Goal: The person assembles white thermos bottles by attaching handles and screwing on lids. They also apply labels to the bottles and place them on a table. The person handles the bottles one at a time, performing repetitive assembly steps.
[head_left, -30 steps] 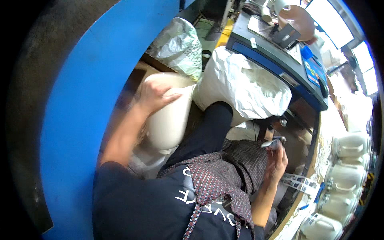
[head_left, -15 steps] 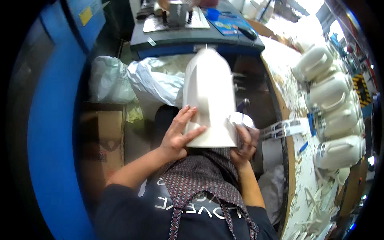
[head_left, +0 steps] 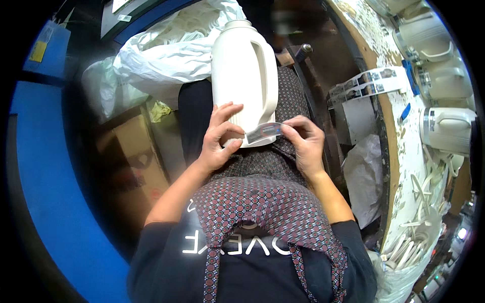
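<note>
A cream-white plastic jug (head_left: 232,76) with a long side handle (head_left: 268,81) lies across my lap, its neck pointing away and its handle facing up. My left hand (head_left: 218,137) holds the jug near its base, fingers curled and thumb by the bottom edge. Between thumb and forefinger, my right hand (head_left: 307,141) pinches the right end of a see-through sticker label (head_left: 262,132) with dark print. The label curves over the lower body, below the handle; its left end lies close to my left fingertips. Whether that end is stuck down, I cannot tell.
Finished-looking white jugs (head_left: 447,129) stand along the worn bench (head_left: 404,177) at right. A strip of labels (head_left: 369,83) hangs over its edge. White plastic bag (head_left: 161,55) and cardboard box (head_left: 134,146) sit at left, beside a blue cabinet (head_left: 50,192).
The jug has turned so its handle shows on top, and it rests lower on my lap. My right hand has left the jug's side and pinches the label. The view has shifted.
</note>
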{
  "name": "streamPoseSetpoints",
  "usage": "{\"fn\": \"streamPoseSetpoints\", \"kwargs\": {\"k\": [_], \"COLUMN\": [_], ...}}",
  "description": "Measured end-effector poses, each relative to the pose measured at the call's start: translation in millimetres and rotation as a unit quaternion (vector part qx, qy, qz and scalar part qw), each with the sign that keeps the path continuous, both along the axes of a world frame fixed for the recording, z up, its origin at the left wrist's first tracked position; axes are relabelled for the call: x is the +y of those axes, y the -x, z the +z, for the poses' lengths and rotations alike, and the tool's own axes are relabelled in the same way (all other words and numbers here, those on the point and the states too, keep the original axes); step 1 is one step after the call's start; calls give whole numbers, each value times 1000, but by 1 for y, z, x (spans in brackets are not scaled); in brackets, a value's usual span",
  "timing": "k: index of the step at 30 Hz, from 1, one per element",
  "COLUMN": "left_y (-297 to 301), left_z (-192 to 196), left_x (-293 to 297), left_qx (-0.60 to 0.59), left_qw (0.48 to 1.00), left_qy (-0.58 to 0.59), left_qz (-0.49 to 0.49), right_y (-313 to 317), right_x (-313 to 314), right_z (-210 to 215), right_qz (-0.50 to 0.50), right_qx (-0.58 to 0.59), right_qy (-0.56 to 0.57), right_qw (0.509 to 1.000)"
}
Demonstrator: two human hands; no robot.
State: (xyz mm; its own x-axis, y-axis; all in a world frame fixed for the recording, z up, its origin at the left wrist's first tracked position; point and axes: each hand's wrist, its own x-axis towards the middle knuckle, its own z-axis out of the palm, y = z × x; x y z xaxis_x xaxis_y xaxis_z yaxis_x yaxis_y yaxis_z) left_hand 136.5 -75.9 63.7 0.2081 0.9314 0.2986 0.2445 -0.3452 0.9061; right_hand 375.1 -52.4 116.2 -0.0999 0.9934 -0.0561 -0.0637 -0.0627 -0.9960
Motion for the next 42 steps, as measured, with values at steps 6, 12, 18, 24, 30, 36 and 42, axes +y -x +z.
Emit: {"fn": "streamPoseSetpoints", "kwargs": {"k": [6,12,18,24,30,36,42], "left_y": [-23,-17,-16,-17,-14,29,33], "left_z": [17,23,33,32,32,-13,-15], "left_x": [-10,-13,-13,-14,-13,-18,50], "left_qx": [59,126,218,262,319,159,-131], "left_qw": [991,981,964,951,935,973,975], "left_qy": [-26,-24,-41,-64,-85,1,-14], "left_qz": [117,148,147,152,133,169,177], "right_y": [14,20,22,21,24,9,84], "right_x": [-13,-19,-22,-21,-20,6,50], "right_z": [-40,-45,-43,-46,-41,-51,-62], "right_qz": [51,66,74,77,75,11,-18], "right_qx": [71,69,38,37,-102,-290,-200], "right_qy": [153,119,105,98,-21,-177,-291], "right_qw": [984,988,991,991,992,940,935]}}
